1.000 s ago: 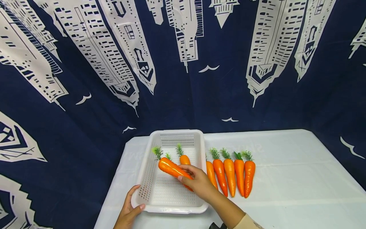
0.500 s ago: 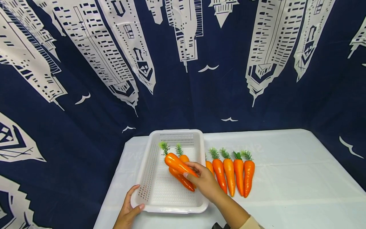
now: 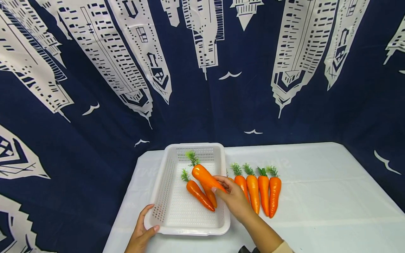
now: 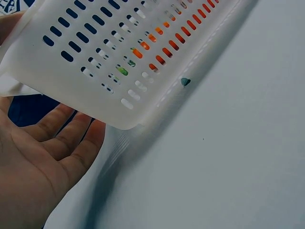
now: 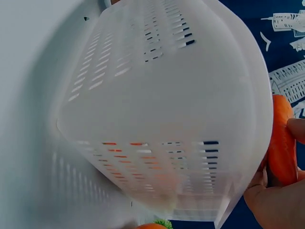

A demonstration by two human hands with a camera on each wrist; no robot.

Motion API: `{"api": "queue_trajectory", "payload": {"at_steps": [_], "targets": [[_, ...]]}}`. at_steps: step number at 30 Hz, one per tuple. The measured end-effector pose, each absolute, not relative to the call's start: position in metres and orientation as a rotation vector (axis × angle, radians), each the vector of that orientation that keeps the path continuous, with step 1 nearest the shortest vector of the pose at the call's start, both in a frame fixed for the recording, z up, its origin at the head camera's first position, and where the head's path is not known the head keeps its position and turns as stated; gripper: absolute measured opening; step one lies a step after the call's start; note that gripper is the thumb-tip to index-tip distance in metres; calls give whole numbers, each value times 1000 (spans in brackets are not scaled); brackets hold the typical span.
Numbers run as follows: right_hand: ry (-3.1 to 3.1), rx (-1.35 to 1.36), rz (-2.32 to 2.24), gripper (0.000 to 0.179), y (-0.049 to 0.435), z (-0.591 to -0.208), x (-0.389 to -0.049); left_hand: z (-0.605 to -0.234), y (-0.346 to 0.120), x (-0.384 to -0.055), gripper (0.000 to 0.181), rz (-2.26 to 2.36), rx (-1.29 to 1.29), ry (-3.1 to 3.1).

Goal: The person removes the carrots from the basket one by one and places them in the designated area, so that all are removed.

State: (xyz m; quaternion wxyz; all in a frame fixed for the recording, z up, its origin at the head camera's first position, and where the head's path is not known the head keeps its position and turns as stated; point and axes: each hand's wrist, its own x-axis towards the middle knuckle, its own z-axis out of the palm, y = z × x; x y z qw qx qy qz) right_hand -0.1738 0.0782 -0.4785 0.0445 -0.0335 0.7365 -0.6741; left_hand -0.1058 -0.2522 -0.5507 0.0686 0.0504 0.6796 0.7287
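A white perforated plastic basket (image 3: 186, 231) stands on the table. My left hand (image 3: 142, 230) grips its near left corner, thumb on the rim; in the left wrist view, loosely bent fingers (image 4: 78, 150) lie beside and below the basket wall. My right hand (image 3: 234, 198) holds a glossy orange carrot (image 3: 205, 176) by its narrow end over the basket, its green top pointing away to the left. On the basket floor lie two more carrots; the left carrot (image 3: 199, 195) shows fully, the other is partly covered by the held one. The right wrist view shows the held carrot (image 5: 281, 152) beyond the rim.
Right of the basket, several carrots lie side by side in a row, the last carrot (image 3: 275, 196) farthest right; my right arm covers part of the row. A white cloth (image 3: 322, 189) covers the table. Behind hangs a dark blue curtain (image 3: 202, 123) with white buildings.
My right hand has moved the held carrot to the right and slightly away over the basket, uncovering the left carrot on the basket floor. The left hand and basket have stayed put.
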Motion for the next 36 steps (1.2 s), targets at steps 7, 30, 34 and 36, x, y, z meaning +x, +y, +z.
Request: {"api": "queue_trajectory", "payload": {"at_steps": [7,30,34,36], "targets": [[2218,-37,-2126,39,85,-479,-176,-550,-253,-106,74,2189,125,2046],[2139,98,-2215,43,109,-486,-176,-551,-254,-108,76,2188,135,2019],[2047,104,-2268,45,113,-487,-176,-551,-254,-108,76,2185,130,2026],[2035,118,-2273,46,114,-488,-176,-551,-254,-108,75,2183,127,2032]]}}
